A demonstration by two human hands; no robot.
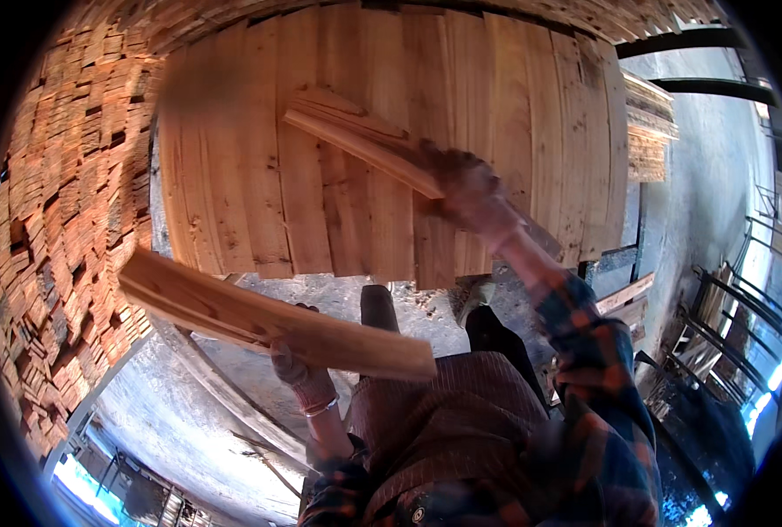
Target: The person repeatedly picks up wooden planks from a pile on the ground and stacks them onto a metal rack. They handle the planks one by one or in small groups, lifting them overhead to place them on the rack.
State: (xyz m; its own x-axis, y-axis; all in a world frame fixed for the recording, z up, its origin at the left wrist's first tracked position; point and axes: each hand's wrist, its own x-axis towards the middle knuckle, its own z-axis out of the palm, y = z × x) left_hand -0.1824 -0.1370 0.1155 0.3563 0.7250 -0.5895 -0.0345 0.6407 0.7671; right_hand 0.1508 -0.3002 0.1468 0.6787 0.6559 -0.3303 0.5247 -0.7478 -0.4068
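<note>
My left hand (296, 367), in a light glove, is closed around a wooden board (268, 314), with fingertips showing at its far edge. This board is tilted and held off the stack, in front of my lap. My right hand (472, 189), gloved and somewhat smeared by motion, grips the right part of a wooden plank (360, 145). That plank slants over a wide layer of boards (224, 184) laid side by side. Part of its right end is hidden under the hand, so I cannot tell whether the plank touches the boards beneath.
A tall wall of stacked board ends (66, 193) rises at the left. Another pile of boards (650, 123) stands beyond the layer's right side. Below its near edge are my shoes (477, 299) on the grey floor (189, 422). Metal frames (733, 307) stand farther right.
</note>
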